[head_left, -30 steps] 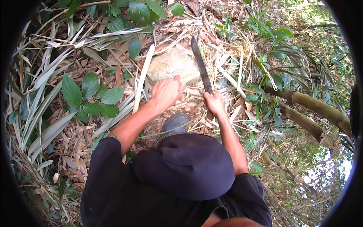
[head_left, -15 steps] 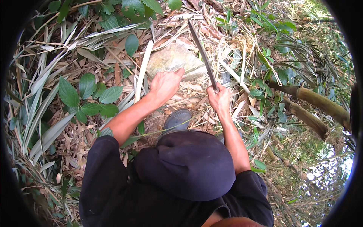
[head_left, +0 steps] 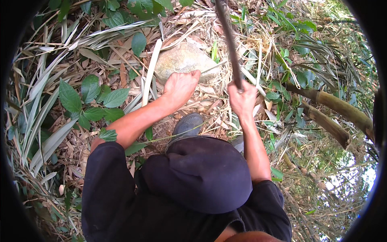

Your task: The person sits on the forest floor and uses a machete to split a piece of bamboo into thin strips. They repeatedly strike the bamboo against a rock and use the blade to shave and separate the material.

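My right hand (head_left: 243, 101) is wrapped round the handle end of a machete (head_left: 229, 40). Its long dark blade rises away from me to the top edge of the picture, slightly blurred. My left hand (head_left: 180, 89) is closed in a fist at the near edge of a pale, flat-topped stone (head_left: 185, 59). From its thumb side a thin strip (head_left: 213, 68), seemingly bamboo, sticks out to the right over the stone. The handle and the part of the strip inside my fingers are hidden.
A pale split bamboo strip (head_left: 152, 72) lies left of the stone. Two thick bamboo poles (head_left: 342, 109) come in from the right. Dry leaves, shavings and green plants (head_left: 92, 99) cover the ground. My grey boot (head_left: 188, 124) stands just below the stone.
The machete has swung up and to the right with my right hand, its blade turning more upright. My left hand has shifted very slightly, and the thin strip's free end has tilted upward.
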### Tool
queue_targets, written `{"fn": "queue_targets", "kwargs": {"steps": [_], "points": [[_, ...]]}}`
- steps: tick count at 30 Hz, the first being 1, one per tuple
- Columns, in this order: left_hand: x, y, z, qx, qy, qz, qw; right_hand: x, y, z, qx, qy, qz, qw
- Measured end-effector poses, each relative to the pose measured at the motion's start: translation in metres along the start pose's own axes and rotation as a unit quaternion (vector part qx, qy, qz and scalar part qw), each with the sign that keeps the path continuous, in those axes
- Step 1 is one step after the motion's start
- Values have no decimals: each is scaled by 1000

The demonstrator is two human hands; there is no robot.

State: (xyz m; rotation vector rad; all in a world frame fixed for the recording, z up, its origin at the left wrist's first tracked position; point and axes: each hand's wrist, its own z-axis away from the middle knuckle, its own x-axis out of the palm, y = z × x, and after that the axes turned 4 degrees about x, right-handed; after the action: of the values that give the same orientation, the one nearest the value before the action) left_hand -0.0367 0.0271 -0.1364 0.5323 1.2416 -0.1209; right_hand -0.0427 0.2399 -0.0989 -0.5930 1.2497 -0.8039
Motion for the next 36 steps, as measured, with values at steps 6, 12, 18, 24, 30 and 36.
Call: {"fn": "queue_targets", "kwargs": {"steps": [6, 12, 18, 24, 30, 36], "points": [[0, 4, -6, 12, -20, -17, 1000, 31, 48, -18, 167, -112, 118, 972], [1, -4, -9, 18, 7, -14, 1000, 29, 57, -30, 168, -143, 59, 974], [2, 0, -3, 25, 5, -20, 999, 16, 25, -15, 164, -132, 50, 976], [-7, 7, -5, 24, -5, -26, 999, 21, 16, -2, -64, 59, 4, 996], [-7, 16, -11, 24, -11, -31, 999, 20, 64, -14, 100, -127, 155, 975], [0, 6, -9, 26, 2, -9, 1000, 20, 46, -19, 244, -170, 0, 955]]}}
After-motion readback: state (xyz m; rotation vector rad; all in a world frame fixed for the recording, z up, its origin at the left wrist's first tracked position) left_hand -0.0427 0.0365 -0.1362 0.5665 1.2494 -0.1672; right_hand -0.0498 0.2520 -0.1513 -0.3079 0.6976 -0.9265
